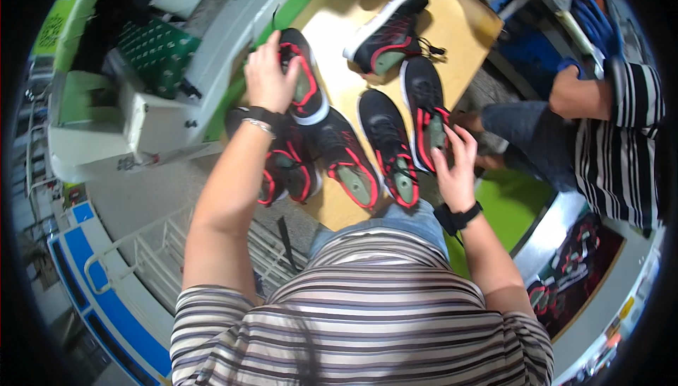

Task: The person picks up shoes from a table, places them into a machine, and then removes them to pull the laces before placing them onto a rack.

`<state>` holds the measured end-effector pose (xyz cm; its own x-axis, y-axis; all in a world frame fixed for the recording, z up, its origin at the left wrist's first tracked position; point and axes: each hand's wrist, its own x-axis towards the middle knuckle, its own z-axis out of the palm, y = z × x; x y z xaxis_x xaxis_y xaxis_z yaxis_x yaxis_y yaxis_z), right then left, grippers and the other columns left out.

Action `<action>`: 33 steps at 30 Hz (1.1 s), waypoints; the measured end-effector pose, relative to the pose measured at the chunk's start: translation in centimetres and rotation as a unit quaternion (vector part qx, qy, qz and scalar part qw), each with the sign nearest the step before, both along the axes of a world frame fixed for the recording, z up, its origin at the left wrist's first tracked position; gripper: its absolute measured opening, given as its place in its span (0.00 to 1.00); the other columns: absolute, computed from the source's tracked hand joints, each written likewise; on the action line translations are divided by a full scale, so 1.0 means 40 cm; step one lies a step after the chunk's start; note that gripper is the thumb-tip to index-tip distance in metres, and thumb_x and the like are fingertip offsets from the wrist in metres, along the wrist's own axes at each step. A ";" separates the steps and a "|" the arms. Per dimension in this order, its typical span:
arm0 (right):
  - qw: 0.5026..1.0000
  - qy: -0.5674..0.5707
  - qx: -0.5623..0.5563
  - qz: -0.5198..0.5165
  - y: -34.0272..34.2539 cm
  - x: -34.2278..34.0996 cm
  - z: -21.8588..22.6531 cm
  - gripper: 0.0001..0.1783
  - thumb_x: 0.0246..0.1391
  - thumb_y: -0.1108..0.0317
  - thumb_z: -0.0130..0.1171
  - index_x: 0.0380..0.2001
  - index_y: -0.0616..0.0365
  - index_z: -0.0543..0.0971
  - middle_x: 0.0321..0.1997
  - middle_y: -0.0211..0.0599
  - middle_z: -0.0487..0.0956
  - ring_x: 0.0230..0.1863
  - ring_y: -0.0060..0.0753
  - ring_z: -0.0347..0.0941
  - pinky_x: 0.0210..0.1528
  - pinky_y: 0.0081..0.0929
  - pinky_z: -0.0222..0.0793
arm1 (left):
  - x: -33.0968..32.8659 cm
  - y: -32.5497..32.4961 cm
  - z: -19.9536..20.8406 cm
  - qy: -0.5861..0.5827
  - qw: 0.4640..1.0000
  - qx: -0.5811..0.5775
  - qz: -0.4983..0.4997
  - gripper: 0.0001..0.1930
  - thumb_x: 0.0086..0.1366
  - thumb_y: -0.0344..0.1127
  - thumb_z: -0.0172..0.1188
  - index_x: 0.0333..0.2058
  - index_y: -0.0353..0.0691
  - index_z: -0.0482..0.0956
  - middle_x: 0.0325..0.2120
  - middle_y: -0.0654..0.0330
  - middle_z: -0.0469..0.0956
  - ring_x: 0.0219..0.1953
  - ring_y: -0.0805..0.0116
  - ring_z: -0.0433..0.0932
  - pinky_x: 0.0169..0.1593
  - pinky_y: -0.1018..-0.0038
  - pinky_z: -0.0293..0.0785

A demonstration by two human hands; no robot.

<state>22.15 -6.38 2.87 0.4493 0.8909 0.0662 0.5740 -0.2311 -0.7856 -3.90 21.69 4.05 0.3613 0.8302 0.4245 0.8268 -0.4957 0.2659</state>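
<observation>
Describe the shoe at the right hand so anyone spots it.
On the wooden tabletop, look beside the person's right hand. The black shoe there has red trim, toe pointing away; unlike the similar shoe on its left, it has that hand at its opening.

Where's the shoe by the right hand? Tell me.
In the head view, that shoe is right of centre, near the table edge, beside another black shoe.

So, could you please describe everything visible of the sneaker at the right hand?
The sneaker has a black, fabric-looking upper, red collar trim, a grey-green inside and a white sole. It lies near the right edge of the tan tabletop, toe pointing forward, the right hand touching its collar.
</observation>
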 end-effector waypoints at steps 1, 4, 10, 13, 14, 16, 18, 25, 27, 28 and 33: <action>1.000 0.015 -0.014 -0.006 -0.010 -0.001 -0.004 0.27 0.55 0.74 0.62 0.59 0.57 0.71 0.61 0.48 0.62 0.58 0.45 0.66 0.59 0.33 0.65 | -0.004 -0.001 -0.009 -0.014 1.000 0.021 -0.010 0.25 0.56 0.40 0.68 0.52 0.41 0.76 0.42 0.56 0.78 0.46 0.54 0.74 0.51 0.60 0.68; 0.999 0.029 -0.022 -0.004 -0.016 -0.012 -0.006 0.28 0.56 0.72 0.61 0.61 0.57 0.69 0.62 0.50 0.62 0.62 0.49 0.62 0.63 0.36 0.62 | -0.019 -0.018 -0.006 -0.024 0.998 0.040 -0.039 0.10 0.60 0.36 0.65 0.39 0.40 0.84 0.37 0.57 0.80 0.43 0.55 0.75 0.50 0.62 0.70; 0.999 -0.018 -0.026 0.023 -0.004 -0.008 -0.034 0.34 0.55 0.69 0.63 0.63 0.60 0.62 0.64 0.51 0.60 0.64 0.54 0.59 0.66 0.41 0.57 | -0.028 -0.039 0.010 0.048 0.997 -0.006 -0.064 0.13 0.65 0.40 0.59 0.45 0.42 0.82 0.39 0.56 0.83 0.50 0.54 0.75 0.52 0.61 0.67; 0.999 -0.047 -0.011 0.026 0.004 -0.020 -0.063 0.41 0.51 0.68 0.67 0.65 0.59 0.58 0.64 0.52 0.61 0.66 0.56 0.57 0.68 0.44 0.54 | -0.016 -0.011 0.044 0.115 0.985 -0.131 0.014 0.19 0.68 0.48 0.53 0.50 0.44 0.79 0.41 0.55 0.83 0.52 0.51 0.74 0.54 0.58 0.64; 0.999 -0.033 0.003 0.010 0.008 -0.026 -0.076 0.44 0.49 0.68 0.68 0.66 0.59 0.57 0.64 0.52 0.61 0.67 0.58 0.55 0.69 0.46 0.52 | -0.012 -0.006 0.052 0.122 0.982 -0.141 0.023 0.19 0.67 0.47 0.54 0.51 0.45 0.77 0.42 0.55 0.83 0.52 0.51 0.74 0.54 0.58 0.64; 0.997 0.067 -0.015 -0.024 0.017 -0.020 -0.101 0.47 0.49 0.73 0.68 0.68 0.59 0.54 0.66 0.52 0.62 0.69 0.51 0.56 0.70 0.40 0.52 | -0.001 -0.006 0.057 0.089 0.987 -0.130 0.016 0.19 0.65 0.45 0.56 0.52 0.45 0.75 0.41 0.55 0.83 0.51 0.50 0.74 0.55 0.57 0.64; 0.991 0.131 -0.008 -0.026 0.010 -0.009 -0.109 0.47 0.51 0.75 0.66 0.69 0.61 0.51 0.69 0.50 0.61 0.68 0.41 0.59 0.69 0.34 0.54 | -0.003 -0.040 0.067 -0.006 0.994 -0.110 -0.001 0.21 0.61 0.39 0.61 0.51 0.40 0.73 0.41 0.53 0.81 0.49 0.48 0.74 0.57 0.55 0.64; 0.964 0.258 0.028 -0.061 0.039 0.068 0.035 0.32 0.55 0.75 0.64 0.62 0.68 0.65 0.57 0.37 0.74 0.55 0.28 0.70 0.60 0.25 0.64 | 0.002 -0.103 -0.134 -0.336 0.901 -0.250 0.112 0.53 0.48 0.34 0.71 0.68 0.32 0.46 0.60 0.39 0.61 0.64 0.44 0.61 0.66 0.63 0.59; 0.949 0.305 0.025 -0.081 0.080 0.081 0.076 0.31 0.54 0.75 0.63 0.61 0.68 0.67 0.57 0.38 0.74 0.55 0.28 0.70 0.59 0.25 0.65 | 0.001 -0.086 -0.137 -0.448 0.848 -0.269 0.093 0.53 0.47 0.31 0.70 0.69 0.32 0.47 0.60 0.42 0.63 0.64 0.48 0.62 0.66 0.65 0.60; 0.955 0.288 0.041 -0.049 0.129 0.068 0.127 0.31 0.54 0.75 0.63 0.61 0.68 0.67 0.57 0.38 0.74 0.55 0.28 0.70 0.58 0.25 0.65 | -0.025 -0.084 -0.120 -0.507 0.795 -0.308 0.127 0.51 0.48 0.31 0.70 0.68 0.33 0.50 0.54 0.47 0.70 0.57 0.52 0.71 0.60 0.66 0.67; 0.966 0.177 0.116 0.151 0.493 -0.001 0.353 0.31 0.56 0.72 0.61 0.62 0.67 0.66 0.53 0.39 0.76 0.53 0.27 0.72 0.56 0.23 0.68 | -0.225 -0.125 0.252 -0.744 0.467 -0.479 0.014 0.24 0.61 0.25 0.58 0.58 0.37 0.71 0.46 0.60 0.79 0.46 0.69 0.79 0.47 0.74 0.76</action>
